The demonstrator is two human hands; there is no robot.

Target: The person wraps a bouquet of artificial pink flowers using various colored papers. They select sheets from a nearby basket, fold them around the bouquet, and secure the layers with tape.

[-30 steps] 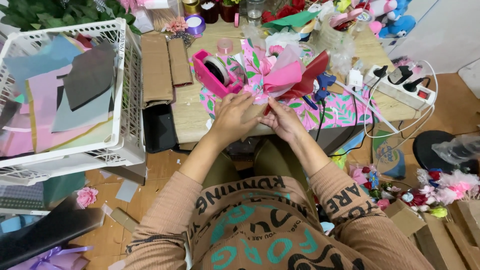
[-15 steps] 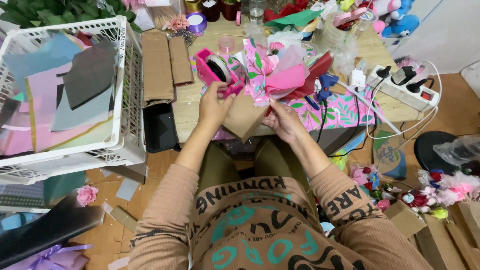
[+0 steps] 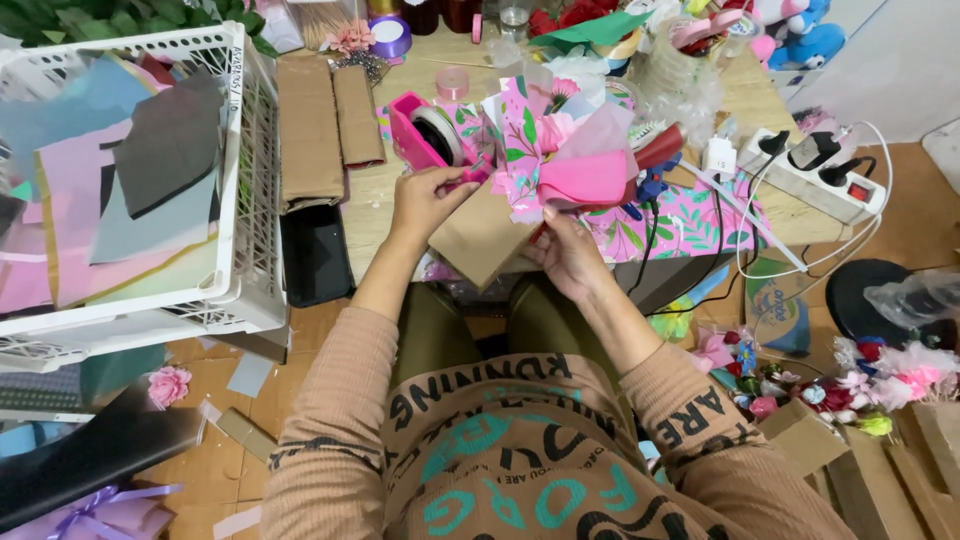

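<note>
Far left of the frame, a white basket point(image 3: 255, 190) sits packed with coloured paper sheets point(image 3: 110, 200), grey, pink and pale blue, leaning against each other. Just right of it, two brown cardboard pieces point(image 3: 325, 125) lie side by side on the wooden table point(image 3: 375, 215), with a black pad point(image 3: 312, 255) below them at the table edge. Moving toward centre, the left hand point(image 3: 425, 200) is up at the pink tape dispenser point(image 3: 430, 135), fingertips pinched together right at its lower end; whether tape is between them, I can't tell. Centre frame now: the bouquet point(image 3: 560, 150), pink and floral wrapping flaring toward the top, with its brown paper cone point(image 3: 480, 240) pointing down toward the lap, lying at the table's near edge. The right hand point(image 3: 570, 255) is closed around the cone's right side where brown paper meets pink, thumb on top, fingers curled under. Behind the bouquet lies a floral pink sheet point(image 3: 690, 220) spread on the table. Further right, a white power strip point(image 3: 825, 185) with plugs in it, cords looping down. Lower right of the frame, on the floor, a cluster of small artificial flowers point(image 3: 860, 385) next to a cardboard box point(image 3: 805, 435). Lower left, a single pink flower point(image 3: 168, 385) on the floor.
</note>
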